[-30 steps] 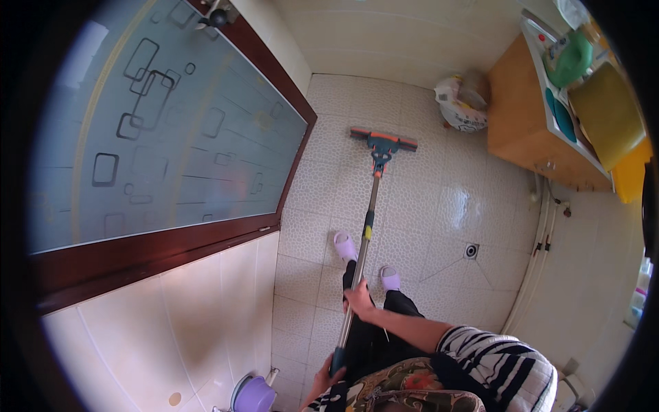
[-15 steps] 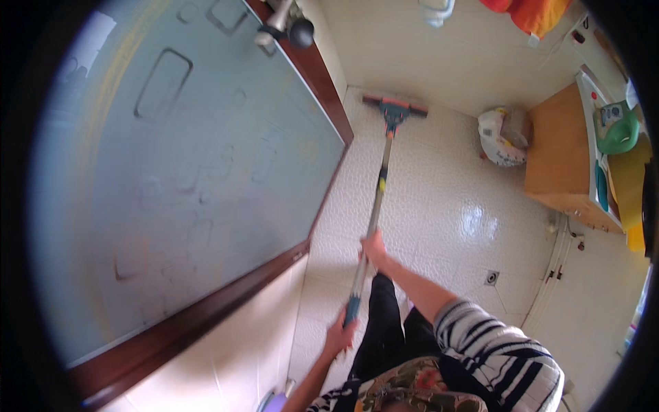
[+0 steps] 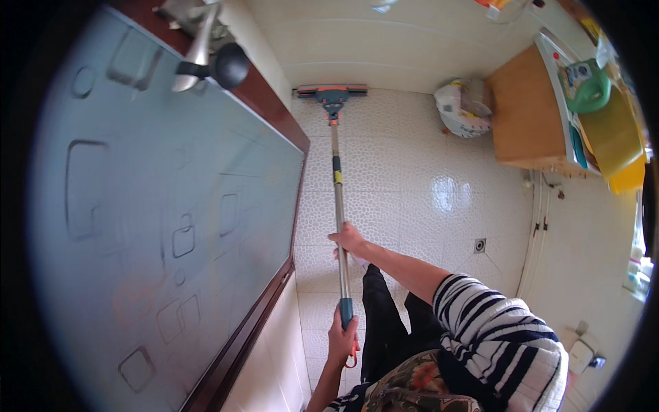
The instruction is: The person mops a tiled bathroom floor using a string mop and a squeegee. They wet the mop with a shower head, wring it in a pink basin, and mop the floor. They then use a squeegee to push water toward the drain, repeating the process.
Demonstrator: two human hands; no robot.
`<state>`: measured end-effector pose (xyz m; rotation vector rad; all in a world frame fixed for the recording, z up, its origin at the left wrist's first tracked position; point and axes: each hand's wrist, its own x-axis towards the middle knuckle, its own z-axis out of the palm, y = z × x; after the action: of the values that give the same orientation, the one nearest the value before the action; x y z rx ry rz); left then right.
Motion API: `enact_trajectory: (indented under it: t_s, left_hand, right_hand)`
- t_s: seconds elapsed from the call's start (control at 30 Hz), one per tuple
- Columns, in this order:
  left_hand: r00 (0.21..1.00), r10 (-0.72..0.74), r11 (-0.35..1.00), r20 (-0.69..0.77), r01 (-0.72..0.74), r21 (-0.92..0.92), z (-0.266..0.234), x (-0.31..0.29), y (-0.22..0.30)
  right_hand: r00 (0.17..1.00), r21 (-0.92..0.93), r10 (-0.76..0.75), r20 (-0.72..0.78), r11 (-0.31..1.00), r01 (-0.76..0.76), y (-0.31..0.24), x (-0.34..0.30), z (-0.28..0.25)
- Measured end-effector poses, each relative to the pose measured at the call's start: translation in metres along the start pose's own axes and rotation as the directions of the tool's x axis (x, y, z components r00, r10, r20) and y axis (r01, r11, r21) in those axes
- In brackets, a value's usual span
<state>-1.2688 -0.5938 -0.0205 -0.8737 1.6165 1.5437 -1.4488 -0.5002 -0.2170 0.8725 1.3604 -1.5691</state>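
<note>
A long-handled floor squeegee (image 3: 339,199) reaches away from me over the floor. Its wide teal head (image 3: 333,97), edged in red and dark grey, lies by the foot of the far wall, near the door-side corner. Around the teal grip at the handle's near end, my left hand (image 3: 342,338) is closed; a small red-orange loop hangs below it. Farther up, my right hand (image 3: 349,238) wraps the metal pole. Bristles or rubber under the head cannot be made out.
A frosted glass door (image 3: 185,199) with a brown frame and a metal handle (image 3: 206,58) stands left. White pebble-patterned floor (image 3: 398,158) has a square drain (image 3: 480,245). A plastic bag (image 3: 461,110) leans beside a wooden cabinet (image 3: 525,110), which carries a green container (image 3: 590,89).
My view has shifted, so the door and cabinet appear moved. The squeegee head now sits closer to the door-side corner and the far wall. Both hands keep their hold on the handle.
</note>
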Motion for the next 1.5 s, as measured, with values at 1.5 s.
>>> enact_trajectory:
  t_s: [1.5]
  left_hand:
    - [0.923, -0.243, 0.533, -0.298, 0.384, 0.754, -0.096, -0.196, -0.019]
  right_hand:
    - [0.983, 0.748, 0.18, 0.036, 0.647, -0.146, 0.098, -0.108, 0.014]
